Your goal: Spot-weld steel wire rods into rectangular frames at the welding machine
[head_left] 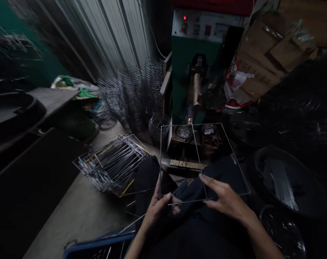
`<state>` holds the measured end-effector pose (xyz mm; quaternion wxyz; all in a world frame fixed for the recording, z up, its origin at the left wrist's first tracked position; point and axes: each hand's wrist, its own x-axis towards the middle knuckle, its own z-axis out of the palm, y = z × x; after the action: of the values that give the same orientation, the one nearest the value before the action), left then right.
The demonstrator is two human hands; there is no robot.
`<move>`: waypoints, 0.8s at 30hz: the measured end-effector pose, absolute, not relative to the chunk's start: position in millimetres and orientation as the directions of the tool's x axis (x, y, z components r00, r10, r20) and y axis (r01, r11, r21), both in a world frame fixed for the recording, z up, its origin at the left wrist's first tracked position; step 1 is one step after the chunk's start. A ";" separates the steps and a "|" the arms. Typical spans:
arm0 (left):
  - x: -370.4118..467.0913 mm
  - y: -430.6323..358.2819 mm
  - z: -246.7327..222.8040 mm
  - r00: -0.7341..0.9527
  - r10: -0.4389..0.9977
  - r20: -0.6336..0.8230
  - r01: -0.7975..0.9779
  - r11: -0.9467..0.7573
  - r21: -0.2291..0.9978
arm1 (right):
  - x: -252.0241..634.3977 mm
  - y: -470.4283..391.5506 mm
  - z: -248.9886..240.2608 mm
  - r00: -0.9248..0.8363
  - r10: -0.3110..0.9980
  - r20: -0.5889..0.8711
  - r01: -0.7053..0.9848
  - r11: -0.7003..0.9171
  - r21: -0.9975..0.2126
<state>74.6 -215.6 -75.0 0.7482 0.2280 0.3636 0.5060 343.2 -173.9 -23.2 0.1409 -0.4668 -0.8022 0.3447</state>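
Rectangular wire frame (196, 144) in front of green machine (183, 54). Left hand (158, 208) gripping frame at near left corner — right hand (225, 199) grasping its middle wire (198, 159). Heap of wire frames (115, 162) front-left of machine; brown cardboard (260, 68) to machine's right.

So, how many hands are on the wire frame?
2: the left hand at the near-left corner of the wire frame, the right hand by the near end of its middle bar. No others show.
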 end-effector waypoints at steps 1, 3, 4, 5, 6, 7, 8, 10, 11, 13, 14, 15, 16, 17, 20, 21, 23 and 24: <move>74.8 -215.4 -74.0 0.221 0.922 -0.317 -0.586 0.386 0.712 | 343.8 -173.6 -23.6 -0.525 0.846 -0.094 0.653 0.329 -0.682; 75.1 -214.9 -72.3 0.223 0.919 -0.324 -0.569 0.393 0.723 | 344.8 -173.2 -24.5 -0.525 0.846 -0.096 0.654 0.329 -0.682; 75.3 -214.5 -71.9 0.225 0.918 -0.328 -0.559 0.397 0.728 | 345.2 -173.1 -24.8 -0.525 0.845 -0.098 0.653 0.327 -0.683; 75.6 -214.0 -71.8 0.224 0.917 -0.330 -0.553 0.398 0.732 | 345.5 -173.0 -25.0 -0.525 0.845 -0.099 0.653 0.326 -0.684; 75.9 -213.5 -72.0 0.222 0.918 -0.329 -0.550 0.396 0.736 | 345.7 -172.8 -25.0 -0.524 0.846 -0.096 0.652 0.326 -0.685; 76.2 -212.9 -72.4 0.217 0.920 -0.325 -0.550 0.390 0.738 | 345.9 -172.5 -25.1 -0.522 0.848 -0.093 0.651 0.326 -0.685; 76.6 -212.4 -72.9 0.211 0.923 -0.321 -0.552 0.383 0.740 | 346.1 -172.2 -25.1 -0.520 0.849 -0.090 0.651 0.326 -0.686; 77.2 -211.8 -73.4 0.200 0.927 -0.318 -0.553 0.374 0.744 | 346.5 -171.5 -25.4 -0.519 0.851 -0.085 0.647 0.326 -0.689; 77.6 -211.8 -73.3 0.199 0.925 -0.322 -0.554 0.378 0.742 | 346.8 -171.2 -25.6 -0.521 0.849 -0.085 0.642 0.325 -0.694; 78.5 -212.0 -72.3 0.203 0.916 -0.345 -0.560 0.398 0.727 | 347.0 -170.5 -26.0 -0.528 0.845 -0.085 0.627 0.321 -0.709; 79.2 -212.2 -71.7 0.206 0.914 -0.350 -0.567 0.403 0.718 | 347.0 -170.2 -26.2 -0.529 0.845 -0.082 0.619 0.317 -0.719; 80.0 -212.4 -71.1 0.210 0.912 -0.353 -0.576 0.407 0.709 | 347.1 -169.9 -26.6 -0.524 0.848 -0.080 0.613 0.310 -0.727; 80.9 -212.6 -70.8 0.214 0.911 -0.352 -0.585 0.408 0.701 | 347.2 -169.7 -27.2 -0.518 0.852 -0.079 0.609 0.302 -0.733; 81.9 -212.8 -70.9 0.218 0.911 -0.351 -0.591 0.410 0.695 | 347.5 -169.6 -28.2 -0.514 0.854 -0.077 0.606 0.298 -0.738; 84.4 -213.3 -74.7 0.212 0.915 -0.344 -0.599 0.399 0.694 | 349.0 -169.6 -34.6 -0.516 0.855 -0.050 0.589 0.312 -0.745; 84.9 -213.2 -76.9 0.201 0.919 -0.340 -0.602 0.390 0.697 | 349.4 -169.6 -37.8 -0.521 0.853 -0.034 0.580 0.324 -0.747; 85.1 -211.3 -81.6 0.188 0.924 -0.334 -0.603 0.377 0.703 | 349.3 -168.7 -44.6 -0.528 0.849 -0.002 0.568 0.351 -0.745; 84.9 -209.0 -83.4 0.193 0.925 -0.328 -0.600 0.376 0.707 | 348.6 -167.2 -47.8 -0.529 0.849 0.008 0.568 0.361 -0.739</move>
<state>84.9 -209.0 -83.4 0.7410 0.2181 0.3727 0.5142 348.6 -167.2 -47.8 0.1994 -0.4427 -0.8004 0.3516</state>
